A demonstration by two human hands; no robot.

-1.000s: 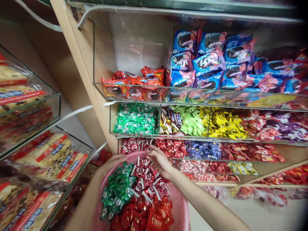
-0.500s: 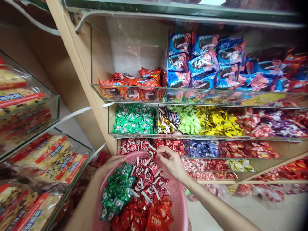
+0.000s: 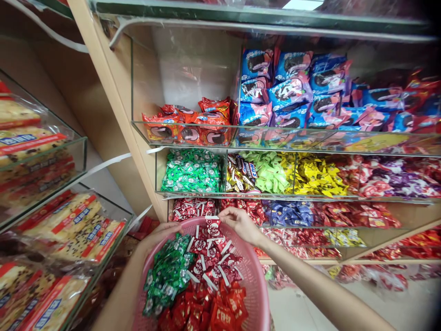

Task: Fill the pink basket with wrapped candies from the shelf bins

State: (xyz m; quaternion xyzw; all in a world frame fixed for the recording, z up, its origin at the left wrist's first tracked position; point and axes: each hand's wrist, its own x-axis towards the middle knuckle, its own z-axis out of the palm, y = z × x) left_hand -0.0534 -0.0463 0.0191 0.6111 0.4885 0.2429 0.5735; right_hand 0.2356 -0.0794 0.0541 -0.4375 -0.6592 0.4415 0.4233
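The light is soft and bright, like daylight. A white bright patch (image 3: 299, 3) shows at the very top. The glass fronts (image 3: 193, 73) of the shelves shine and look a bit milky from glare. Shadows are faint. The top right corner (image 3: 434, 18) goes dark. Straight shelf edges bend near the sides. The candy on the far right (image 3: 406, 179) and the packs at the bottom left (image 3: 41, 303) look blurry. The pink basket (image 3: 257, 280) in the middle looks sharp.

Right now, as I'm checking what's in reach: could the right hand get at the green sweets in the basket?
Probably yes. The right hand hovers just above the pink basket, and the green sweets lie uncovered at its left side. But its fingers pinch a red-and-white sweet, which would need dropping first.
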